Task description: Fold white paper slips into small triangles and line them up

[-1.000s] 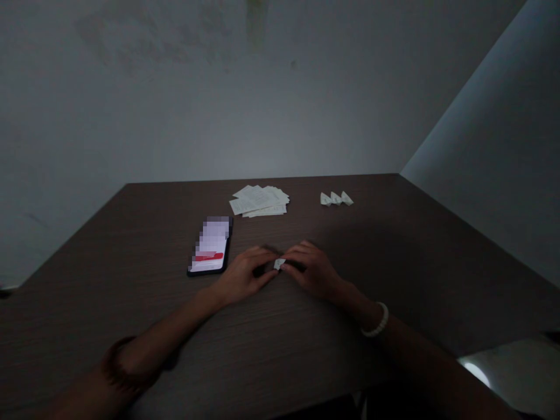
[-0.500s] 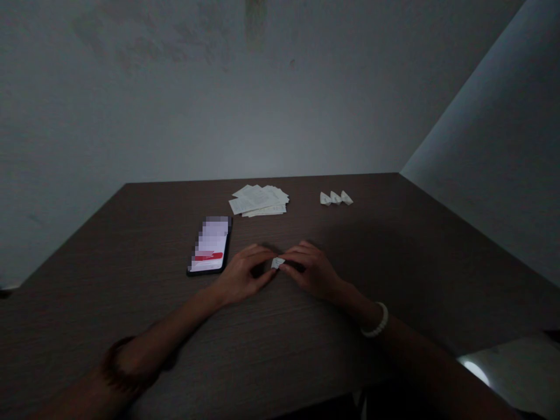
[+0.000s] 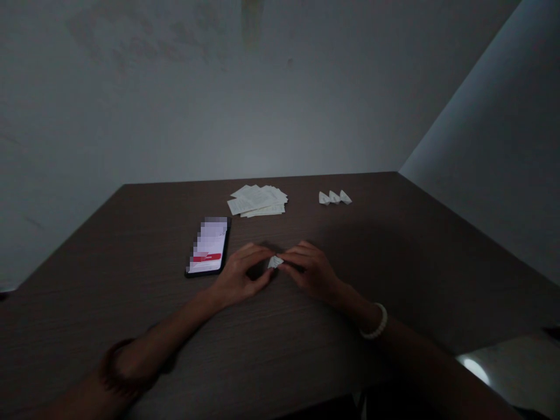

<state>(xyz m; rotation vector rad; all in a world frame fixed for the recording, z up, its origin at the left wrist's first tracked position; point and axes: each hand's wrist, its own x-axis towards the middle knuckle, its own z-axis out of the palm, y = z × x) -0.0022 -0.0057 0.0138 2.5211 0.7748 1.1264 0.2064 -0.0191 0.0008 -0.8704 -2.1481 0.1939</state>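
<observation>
A small folded piece of white printed paper (image 3: 275, 262) is between my two hands, low over the middle of the table. My left hand (image 3: 244, 273) pinches it from the left with thumb and fingers. From the other side, the fingertips of my right hand (image 3: 311, 270) grip its right edge. Parts of the paper are hidden by the fingers. Three folded white paper pieces (image 3: 335, 198) stand in a row farther back on the right. Behind my left hand lies a loose pile of white printed paper slips (image 3: 258, 200).
Left of my left hand, a phone (image 3: 208, 247) with a lit screen lies on the dark wooden table (image 3: 131, 245). A grey wall (image 3: 196, 116) rises behind the table's back edge. Below the right front edge, pale floor (image 3: 516, 373) shows.
Both hands stay on the small paper, which has turned slightly between the fingers and now shows a more pointed shape. The view has shifted a little; the other things stay put.
</observation>
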